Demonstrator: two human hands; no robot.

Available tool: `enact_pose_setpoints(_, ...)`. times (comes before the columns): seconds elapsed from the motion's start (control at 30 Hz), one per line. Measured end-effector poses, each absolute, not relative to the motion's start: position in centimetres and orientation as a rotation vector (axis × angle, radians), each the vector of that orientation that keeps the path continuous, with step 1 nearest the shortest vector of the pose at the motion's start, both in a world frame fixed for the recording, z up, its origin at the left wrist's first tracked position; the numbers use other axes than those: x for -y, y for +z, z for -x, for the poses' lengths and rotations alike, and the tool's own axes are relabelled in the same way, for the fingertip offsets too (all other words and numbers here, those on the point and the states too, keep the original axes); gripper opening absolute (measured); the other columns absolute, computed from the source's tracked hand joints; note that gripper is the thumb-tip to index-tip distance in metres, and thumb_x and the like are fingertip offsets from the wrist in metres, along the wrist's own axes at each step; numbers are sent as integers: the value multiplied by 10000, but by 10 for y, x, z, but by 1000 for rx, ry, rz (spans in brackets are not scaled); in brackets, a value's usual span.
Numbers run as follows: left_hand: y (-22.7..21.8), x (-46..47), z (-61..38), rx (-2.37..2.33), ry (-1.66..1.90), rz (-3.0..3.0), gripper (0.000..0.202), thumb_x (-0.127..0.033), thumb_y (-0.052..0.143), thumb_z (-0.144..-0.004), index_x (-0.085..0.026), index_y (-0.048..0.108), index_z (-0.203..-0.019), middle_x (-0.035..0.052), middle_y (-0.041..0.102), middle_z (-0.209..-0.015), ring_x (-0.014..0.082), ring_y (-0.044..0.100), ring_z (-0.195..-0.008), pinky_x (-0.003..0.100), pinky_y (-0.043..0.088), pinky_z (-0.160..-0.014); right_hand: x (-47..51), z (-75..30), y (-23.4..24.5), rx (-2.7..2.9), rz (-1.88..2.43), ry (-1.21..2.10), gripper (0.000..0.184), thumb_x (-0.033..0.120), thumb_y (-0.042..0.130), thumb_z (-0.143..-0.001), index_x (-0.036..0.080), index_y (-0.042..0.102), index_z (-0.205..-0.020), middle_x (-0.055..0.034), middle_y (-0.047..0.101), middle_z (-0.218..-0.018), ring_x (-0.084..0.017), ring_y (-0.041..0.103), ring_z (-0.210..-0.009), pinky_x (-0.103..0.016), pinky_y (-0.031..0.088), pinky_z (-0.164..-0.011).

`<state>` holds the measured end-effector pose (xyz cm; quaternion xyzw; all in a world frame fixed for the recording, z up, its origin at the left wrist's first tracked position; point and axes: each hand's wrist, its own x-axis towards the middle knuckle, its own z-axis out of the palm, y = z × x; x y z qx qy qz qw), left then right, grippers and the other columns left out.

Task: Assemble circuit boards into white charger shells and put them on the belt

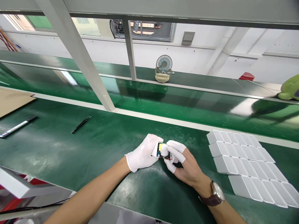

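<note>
My left hand point(143, 152), in a white glove, is closed round a small white casing point(157, 149) with a yellow and blue part showing inside. My right hand point(181, 160) wears white finger cots and a wristwatch. Its fingertips pinch at the open end of that casing, where thin red and black wires point(167, 158) stick out. Both hands hover just above the green bench top point(98, 146) near the middle of the view.
Rows of white rectangular casings point(247, 165) lie side by side at the right. A black pair of tweezers point(81, 124) and a marker pen point(17, 127) lie at the left, beside a cardboard sheet point(11, 101). A slanted metal post point(77, 56) and a small desk fan point(163, 68) stand beyond.
</note>
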<state>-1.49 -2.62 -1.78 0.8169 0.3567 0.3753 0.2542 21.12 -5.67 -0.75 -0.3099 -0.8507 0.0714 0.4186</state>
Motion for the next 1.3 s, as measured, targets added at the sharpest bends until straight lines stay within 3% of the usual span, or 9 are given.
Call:
enact_pose_setpoints(0.23,-7,25,5,-841,823,-2225,241,-130,585,-830,-202,625,-1057,58,655,-935,205,632,-863,362,526,-808,55,-208,-16,2158,785,192,684,105,690,-869,174,395,-1483,-171,607,-1308,-316,539,-1287,-516,539,-1007)
enact_pose_setpoints(0.37,-14,26,7,-861,955,-2350,617,-204,658,-811,-215,459,-1395,114,647,-1162,288,587,-1108,500,460,-980,55,-206,-16,2094,828,177,667,168,723,-856,207,423,-1451,-149,644,-1219,-312,601,-1178,-516,561,-943)
enact_pose_setpoints(0.43,-16,25,10,-891,980,-2374,635,-244,685,-827,-237,449,-1417,116,638,-1213,304,551,-1187,534,408,-1038,55,-207,-14,2041,853,169,664,195,748,-843,204,441,-1432,-141,660,-1149,-305,627,-1098,-507,572,-898)
enact_pose_setpoints(0.57,-5,23,12,-990,866,-2134,346,-383,713,-870,-251,648,-1184,63,694,-1083,250,612,-1067,422,471,-968,54,-211,-13,2036,851,212,699,272,781,-837,193,435,-1439,-146,660,-1129,-311,630,-1074,-518,567,-906)
enact_pose_setpoints(0.67,7,22,13,-1053,798,-1912,342,-454,728,-847,-239,683,-1110,56,685,-1098,215,638,-985,355,518,-881,52,-211,-18,2050,899,251,684,318,765,-857,205,431,-1443,-157,639,-1212,-319,616,-1148,-522,565,-952)
enact_pose_setpoints(0.83,16,20,17,-1081,729,-1787,352,-443,699,-862,-207,660,-1120,50,686,-1069,183,635,-893,326,540,-817,50,-206,-30,2025,952,272,529,219,662,-934,214,464,-1425,-152,610,-1315,-280,595,-1237,-479,552,-1031)
enact_pose_setpoints(1.07,11,14,24,-965,763,-1923,301,-356,622,-933,-229,651,-1204,79,646,-1227,240,566,-1176,410,478,-1028,48,-204,-32,2056,884,353,527,170,620,-953,226,453,-1450,-140,602,-1339,-252,599,-1245,-425,572,-1023)
enact_pose_setpoints(1.2,4,14,24,-1055,810,-1885,308,-372,513,-994,-232,623,-1245,89,633,-1191,225,592,-1112,421,477,-1030,48,-201,-29,1996,880,336,437,100,568,-956,236,533,-1370,-115,653,-1227,-218,653,-1146,-374,608,-952)
enact_pose_setpoints(1.3,2,16,22,-1057,800,-1772,336,-380,427,-1028,-210,627,-1238,92,640,-1174,218,606,-1085,416,470,-1035,50,-201,-27,2080,882,271,450,168,611,-944,231,530,-1383,-142,607,-1310,-253,624,-1196,-412,602,-964)
